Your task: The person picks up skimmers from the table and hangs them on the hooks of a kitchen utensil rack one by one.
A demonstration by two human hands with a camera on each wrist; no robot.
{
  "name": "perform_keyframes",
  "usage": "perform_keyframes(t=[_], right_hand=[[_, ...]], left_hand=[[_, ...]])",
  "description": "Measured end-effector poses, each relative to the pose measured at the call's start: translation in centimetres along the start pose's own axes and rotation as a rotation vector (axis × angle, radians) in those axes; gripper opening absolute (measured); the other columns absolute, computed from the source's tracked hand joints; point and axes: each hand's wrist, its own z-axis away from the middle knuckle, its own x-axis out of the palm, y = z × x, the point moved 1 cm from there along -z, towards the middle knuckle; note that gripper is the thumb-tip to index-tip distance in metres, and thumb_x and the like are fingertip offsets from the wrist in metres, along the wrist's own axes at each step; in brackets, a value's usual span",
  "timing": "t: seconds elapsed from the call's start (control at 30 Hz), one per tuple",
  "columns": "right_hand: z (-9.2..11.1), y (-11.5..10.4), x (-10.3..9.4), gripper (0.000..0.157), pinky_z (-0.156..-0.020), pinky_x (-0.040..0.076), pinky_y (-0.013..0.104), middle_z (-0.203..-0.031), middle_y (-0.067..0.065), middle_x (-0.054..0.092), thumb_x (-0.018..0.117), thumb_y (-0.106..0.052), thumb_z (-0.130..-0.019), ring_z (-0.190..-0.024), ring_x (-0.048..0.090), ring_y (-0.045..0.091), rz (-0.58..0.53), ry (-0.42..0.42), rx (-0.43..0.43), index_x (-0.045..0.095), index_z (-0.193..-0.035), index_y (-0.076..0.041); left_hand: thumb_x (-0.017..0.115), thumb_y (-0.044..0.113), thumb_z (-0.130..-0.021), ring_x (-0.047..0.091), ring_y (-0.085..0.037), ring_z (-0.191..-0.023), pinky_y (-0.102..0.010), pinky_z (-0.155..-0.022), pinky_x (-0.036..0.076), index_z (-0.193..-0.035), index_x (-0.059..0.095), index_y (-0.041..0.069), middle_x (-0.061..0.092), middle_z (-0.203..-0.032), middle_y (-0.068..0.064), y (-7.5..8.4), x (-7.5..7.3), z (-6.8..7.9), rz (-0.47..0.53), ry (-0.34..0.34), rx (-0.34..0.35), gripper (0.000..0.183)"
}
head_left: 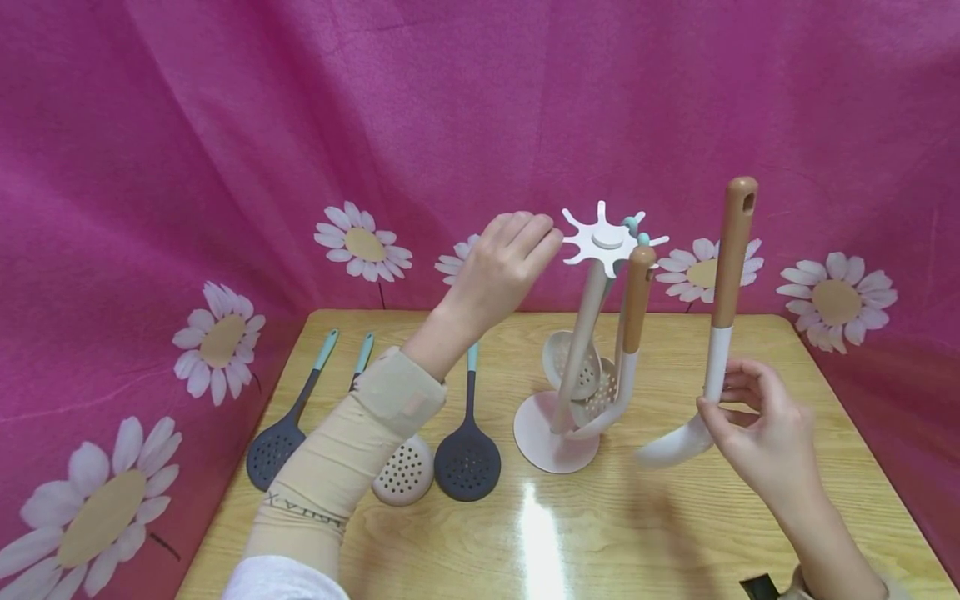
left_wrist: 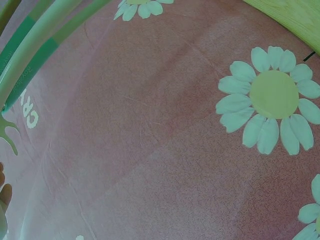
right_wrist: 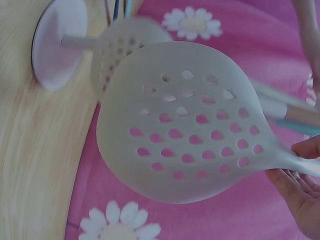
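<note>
My right hand (head_left: pixel 772 433) pinches the white neck of a skimmer (right_wrist: pixel 175 125) with a wooden handle. The skimmer stands handle up, its perforated head low over the table. Left of it is a pale utensil stand (head_left: pixel 572 358) with a round base and a star-shaped top. At that top, my left hand (head_left: pixel 510 262) has curled fingers at the tip of one prong, which they partly hide. On the stand hangs a wooden-handled utensil (head_left: pixel 636 308), beside pale perforated skimmers (head_left: pixel 572 362) with teal hangers.
On the table's left side lie dark skimmers (head_left: pixel 467 462) with teal handles and a pale perforated one (head_left: pixel 405 471), partly behind the left forearm. A pink cloth (head_left: pixel 465 108) with daisies rises behind and beside the wooden table (head_left: pixel 600 533).
</note>
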Motion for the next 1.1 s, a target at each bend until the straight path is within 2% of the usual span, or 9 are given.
perform_keyframes(t=[0.23, 0.43, 0.67, 1.0, 1.1], right_hand=[[1.2, -1.7, 1.5, 0.051, -0.062, 0.046, 0.006, -0.089, -0.018, 0.055, 0.068, 0.024, -0.057, -0.078, 0.056, -0.012, -0.093, -0.025, -0.058, 0.05, -0.103, 0.013], [2.2, -2.6, 3.0, 0.053, -0.064, 0.048, 0.009, -0.09, -0.003, 0.057, 0.068, 0.026, -0.055, -0.082, 0.056, -0.011, -0.138, -0.047, -0.165, 0.049, -0.102, 0.014], [3.4, -3.0, 5.0, 0.052, -0.063, 0.05, 0.013, -0.088, 0.014, 0.059, 0.068, 0.024, -0.055, -0.083, 0.057, -0.007, -0.188, -0.085, -0.192, 0.049, -0.102, 0.013], [4.5, -2.6, 6.9, 0.054, -0.06, 0.051, 0.015, -0.085, 0.015, 0.06, 0.069, 0.024, -0.051, -0.072, 0.064, 0.01, -0.206, -0.078, -0.225, 0.05, -0.1, 0.013], [4.7, -2.6, 7.1, 0.053, -0.059, 0.051, 0.015, -0.085, 0.015, 0.06, 0.07, 0.023, -0.051, -0.073, 0.063, 0.01, -0.195, -0.08, -0.232, 0.049, -0.1, 0.013]], left_hand=[[0.047, -0.003, -0.089, 0.053, -0.023, -0.084, -0.03, -0.077, 0.045, -0.09, 0.061, 0.001, 0.057, -0.091, -0.009, 0.0, 0.0, 0.0, -0.001, -0.004, 0.0, 0.015], [0.047, -0.003, -0.088, 0.053, -0.023, -0.081, -0.03, -0.074, 0.044, -0.088, 0.06, 0.001, 0.057, -0.089, -0.009, 0.0, 0.1, -0.1, -0.003, 0.015, 0.001, 0.013], [0.047, -0.004, -0.088, 0.053, -0.023, -0.08, -0.029, -0.072, 0.044, -0.087, 0.059, 0.001, 0.057, -0.088, -0.009, -0.1, 0.2, 0.0, 0.002, 0.029, 0.002, 0.014], [0.047, -0.004, -0.088, 0.053, -0.023, -0.081, -0.03, -0.073, 0.044, -0.087, 0.06, 0.001, 0.057, -0.089, -0.009, 0.0, 0.2, 0.0, 0.0, 0.022, 0.001, 0.014], [0.047, -0.004, -0.088, 0.053, -0.023, -0.081, -0.03, -0.074, 0.044, -0.088, 0.06, 0.001, 0.057, -0.089, -0.009, 0.0, 0.2, 0.0, -0.002, 0.019, 0.0, 0.014]])
